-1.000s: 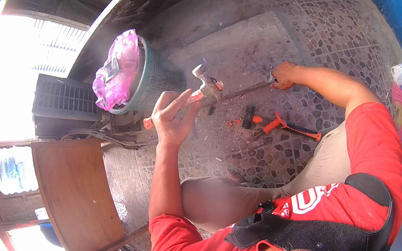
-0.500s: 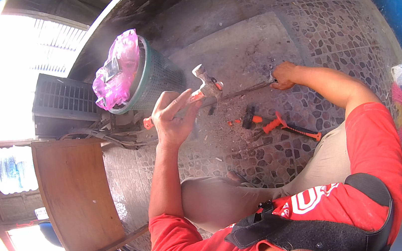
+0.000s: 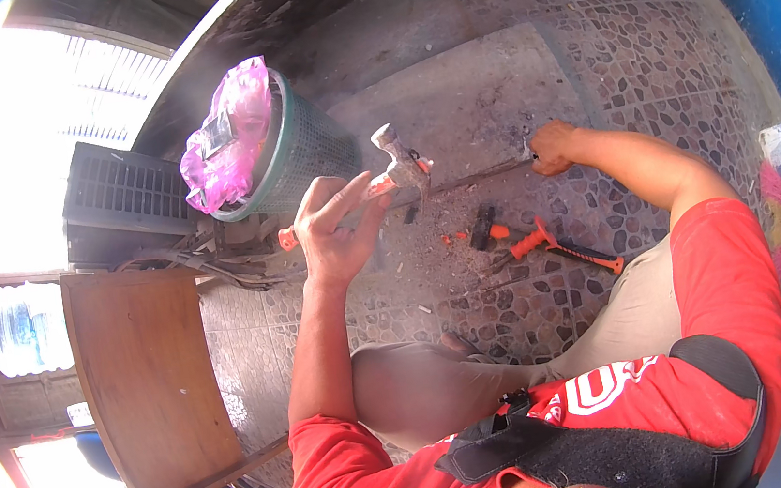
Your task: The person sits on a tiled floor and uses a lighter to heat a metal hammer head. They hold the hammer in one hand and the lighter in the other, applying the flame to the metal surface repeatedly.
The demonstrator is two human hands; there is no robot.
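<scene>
Fig.: chiselling at a floor edge, head view. L hand [image 3: 336, 236] raised, fingers wrapped round the orange handle of a steel claw hammer [image 3: 396, 173], w/ index & middle partly lifted off the grip; hammer head is up in the air, above & well apart from the strike point. R hand [image 3: 552, 146] clenched on a thin dark metal chisel or punch [image 3: 524, 144], tip set at the join between the grey concrete slab [image 3: 462, 108] & the pebble-pattern tiled floor [image 3: 639, 48].

Progress (judged): work partly done. Grit, dust & small chips lie scattered on the tiles just below the join, so some material is already broken out; the slab edge looks mostly intact, so most of the cutting seems left. Exact depth of the cut too small to tell.

Nearby: orange-handled hand tools [image 3: 547, 244] on the tiles near the debris; green mesh waste basket w/ pink plastic liner [image 3: 286, 149] beside the slab; wooden table [image 3: 148, 371] at L.
</scene>
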